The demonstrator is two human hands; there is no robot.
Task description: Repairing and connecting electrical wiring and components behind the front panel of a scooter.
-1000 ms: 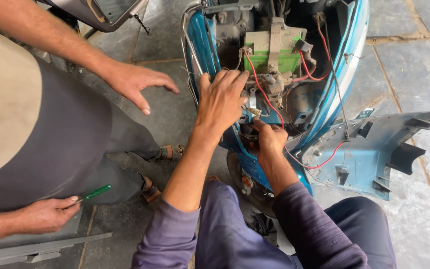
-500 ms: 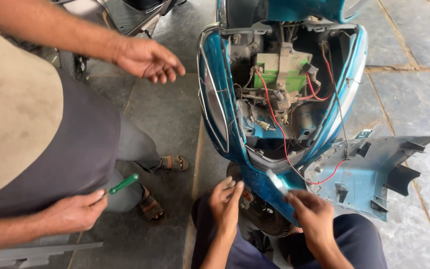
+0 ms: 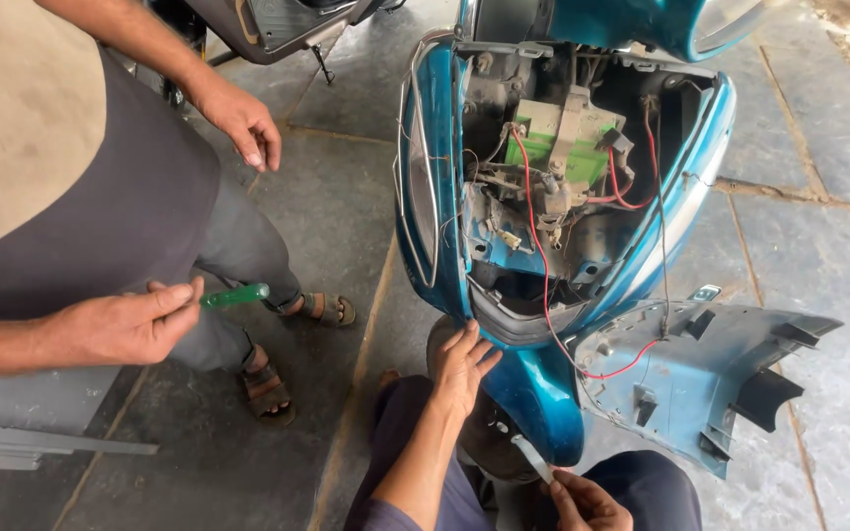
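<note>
Scooter (image 3: 543, 393) stands opened on the floor; your left hand (image 3: 461, 366) lies flat on its lower panel edge, your right hand (image 3: 582, 497) pinches a small metal strip (image 3: 533, 457). Loose red wires (image 3: 543, 285) could snag.

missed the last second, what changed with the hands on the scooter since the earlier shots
Both hands came down out of the open wiring bay. The left hand now rests flat on the teal front panel below the headlight; the right hand has drawn back near the lap, pinching a small pale strip. The co-worker's hand keeps hold of the green screwdriver. The loose grey-blue panel stayed on the floor.
</note>
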